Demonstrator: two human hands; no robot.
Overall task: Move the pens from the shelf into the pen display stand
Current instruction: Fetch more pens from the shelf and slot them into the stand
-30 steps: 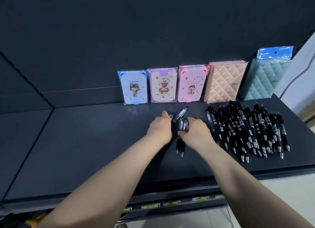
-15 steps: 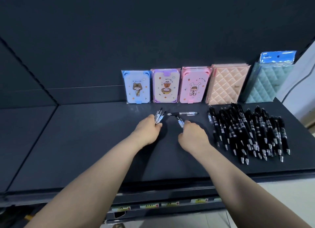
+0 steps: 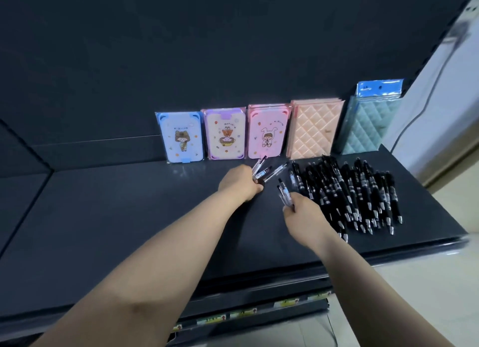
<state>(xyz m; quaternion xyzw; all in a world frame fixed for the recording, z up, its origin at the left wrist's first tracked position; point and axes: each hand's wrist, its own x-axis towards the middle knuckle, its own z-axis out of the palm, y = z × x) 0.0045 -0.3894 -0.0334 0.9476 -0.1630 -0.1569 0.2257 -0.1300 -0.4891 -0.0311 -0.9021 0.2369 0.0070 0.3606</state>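
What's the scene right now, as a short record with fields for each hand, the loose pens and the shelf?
left hand: grips a fan of clear pens
right hand: holds a clear pen bundle
black pens: piled loose on the shelf, right of both hands
shelf back: cartoon notepads and quilted notebooks stand upright
pen display stand: not in view

The dark shelf [image 3: 103, 230] is being dimly lit, with brighter light being let in from two o'clock. Faint glare is being reflected off its surface, and frame edges are being bowed by wide-angle distortion.
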